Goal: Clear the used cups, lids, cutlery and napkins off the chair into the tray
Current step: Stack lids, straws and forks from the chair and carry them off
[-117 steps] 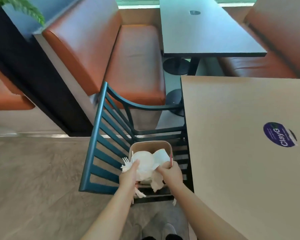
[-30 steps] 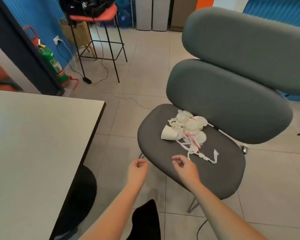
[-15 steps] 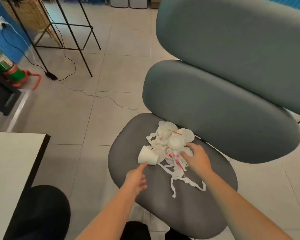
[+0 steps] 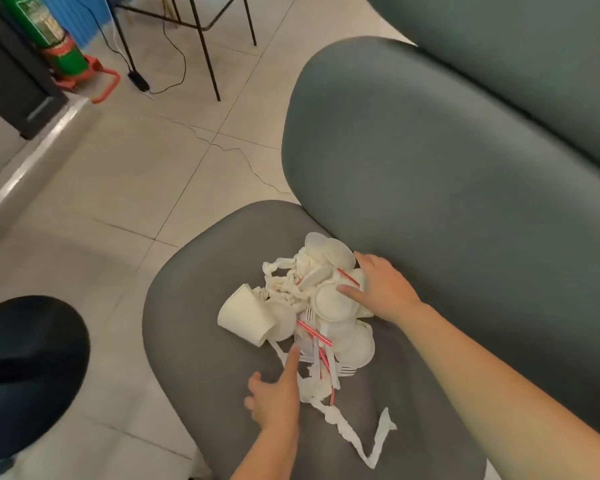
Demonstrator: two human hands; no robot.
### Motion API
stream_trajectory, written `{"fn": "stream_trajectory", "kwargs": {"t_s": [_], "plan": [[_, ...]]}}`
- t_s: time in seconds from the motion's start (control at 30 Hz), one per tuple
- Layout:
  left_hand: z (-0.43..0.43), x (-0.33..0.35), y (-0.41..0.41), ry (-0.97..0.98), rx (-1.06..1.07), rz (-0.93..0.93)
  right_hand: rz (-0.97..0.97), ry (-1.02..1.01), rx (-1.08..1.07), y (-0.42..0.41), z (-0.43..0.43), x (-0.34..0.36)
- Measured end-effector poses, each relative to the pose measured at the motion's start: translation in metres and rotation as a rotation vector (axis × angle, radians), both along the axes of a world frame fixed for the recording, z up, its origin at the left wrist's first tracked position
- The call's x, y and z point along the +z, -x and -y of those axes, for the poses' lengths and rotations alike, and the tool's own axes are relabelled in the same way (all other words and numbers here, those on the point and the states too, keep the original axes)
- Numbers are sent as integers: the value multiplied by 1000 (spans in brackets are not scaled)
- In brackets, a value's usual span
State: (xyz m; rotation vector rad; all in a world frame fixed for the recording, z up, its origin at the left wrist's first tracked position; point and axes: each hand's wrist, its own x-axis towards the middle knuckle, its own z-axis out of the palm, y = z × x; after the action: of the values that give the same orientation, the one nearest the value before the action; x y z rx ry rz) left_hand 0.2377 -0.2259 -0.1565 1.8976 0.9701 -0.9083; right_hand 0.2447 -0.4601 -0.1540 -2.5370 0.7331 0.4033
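Note:
On the grey chair seat (image 4: 194, 358) lies a heap of white litter. A paper cup (image 4: 246, 318) lies on its side at the heap's left. Round lids (image 4: 333, 301) are piled at the back and right. Plastic forks and red-striped straws (image 4: 321, 344) lie in the middle, and a twisted napkin strip (image 4: 354, 434) trails toward the front. My right hand (image 4: 383, 291) rests flat on the lids from the right, thumb on a lid. My left hand (image 4: 278, 393) reaches in from the front, its forefinger stretched out to the cutlery just below the cup. No tray is in view.
The chair's padded grey backrest (image 4: 447, 188) rises right behind the heap. A black round stool (image 4: 25, 368) stands at the left. On the tiled floor farther back are a green fire extinguisher in a red stand (image 4: 56, 46), black stand legs (image 4: 205, 53) and cables.
The camera has come closer over the seat. My right hand has slid farther onto the lids. My left hand has moved right, from beside the cup to the cutlery.

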Motion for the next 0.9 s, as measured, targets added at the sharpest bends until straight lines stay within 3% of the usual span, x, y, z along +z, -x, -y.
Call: {"fn": "stream_trajectory", "kwargs": {"t_s": [0.27,0.57,0.7,0.9], "plan": [[16,-31,16,-157,48,142,209,-202,95,-9,16,-38],[29,-28,6,-9,-85,252,314,-180,71,-5,-8,-64],[28,-28,5,74,7,265,355,-195,72,8,-36,-67],[16,-28,9,161,84,298,377,-386,3,23,-59,-60]]}}
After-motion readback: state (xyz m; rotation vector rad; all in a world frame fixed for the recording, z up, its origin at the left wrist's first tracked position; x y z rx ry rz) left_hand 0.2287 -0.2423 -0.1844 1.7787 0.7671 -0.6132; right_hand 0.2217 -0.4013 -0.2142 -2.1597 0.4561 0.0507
